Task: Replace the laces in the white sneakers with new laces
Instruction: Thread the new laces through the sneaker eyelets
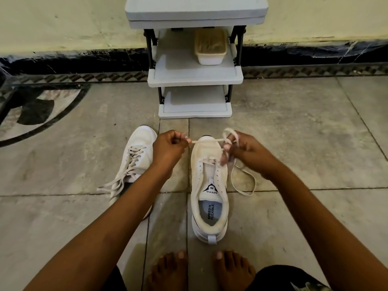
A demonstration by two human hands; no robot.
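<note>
The left hand (170,144) pinches one end of a white lace (206,140) between the thumb and the curled fingers. The right hand (244,149) grips the other part, which is wound in loops around its fingers. Between the two hands the lace runs tight and almost level, just above the toe of a white sneaker (210,185) in the middle of the frame. This sneaker stands on the tiled floor (304,143) with its heel toward the person, and a slack loop of the lace lies at its right. A second white sneaker (137,152), fully laced, lies to the left, partly under the left forearm. A grey shoe rack (195,78) stands at top centre, with a plastic container (210,47) on its middle shelf.
</note>
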